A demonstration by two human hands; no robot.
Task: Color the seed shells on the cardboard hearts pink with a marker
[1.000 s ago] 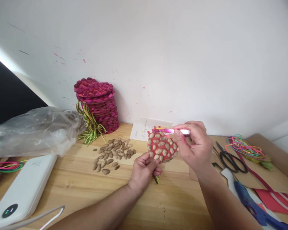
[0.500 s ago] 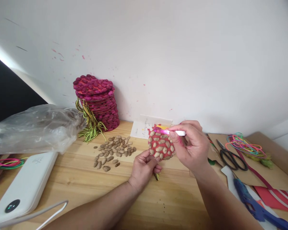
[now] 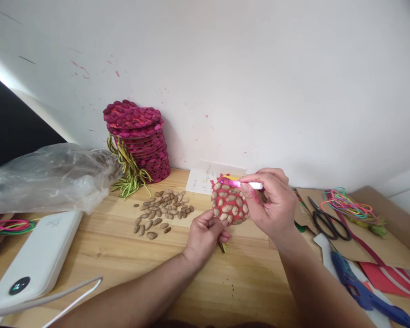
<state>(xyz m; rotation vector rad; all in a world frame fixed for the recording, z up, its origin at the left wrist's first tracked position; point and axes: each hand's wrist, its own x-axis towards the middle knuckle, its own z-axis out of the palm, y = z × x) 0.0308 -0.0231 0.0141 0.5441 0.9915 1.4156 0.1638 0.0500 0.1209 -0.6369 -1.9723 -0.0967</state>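
Note:
Pinched at its lower edge by my left hand point(image 3: 207, 237) is a round red disc point(image 3: 229, 200) covered with brown mottled seeds. A short yellow-green tassel point(image 3: 222, 247) hangs below it, partly hidden by the fingers. My right hand point(image 3: 271, 198) grips a white marker point(image 3: 253, 185), whose magenta tip rests at the disc's upper edge, where some magenta shows. To the left, loose seeds point(image 3: 166, 205) lie scattered on the wooden table. Behind them stands a tall stack of magenta seed-covered discs point(image 3: 141, 146) with yellow-green tassels point(image 3: 131, 175) hanging at its side.
A clear plastic bag point(image 3: 51, 175) and a white power bank point(image 3: 37, 255) with cables lie at left. Black scissors point(image 3: 330, 223), colourful cords point(image 3: 351, 207) and a blue glue gun point(image 3: 358, 287) are at right. A white card point(image 3: 198, 181) leans near the wall.
The view has shifted slightly. The disc has tilted a little in my left hand, and the marker tip has moved slightly left along its upper edge.

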